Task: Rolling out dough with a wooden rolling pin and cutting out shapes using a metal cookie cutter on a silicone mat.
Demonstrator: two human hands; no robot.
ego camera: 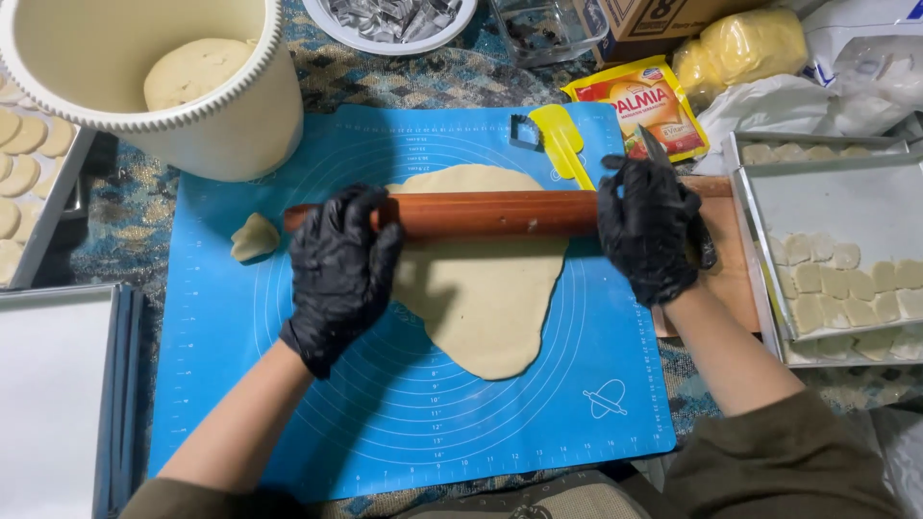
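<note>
Both hands, left hand (338, 272) and right hand (649, 228), clenched on rolling pin (486, 213) ends; rigid, probably weighty; dough sheet (486, 293) beneath soft, tears easily.

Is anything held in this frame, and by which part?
Both hands press on a wooden rolling pin: left hand on its left end, right hand on its right end.
</note>
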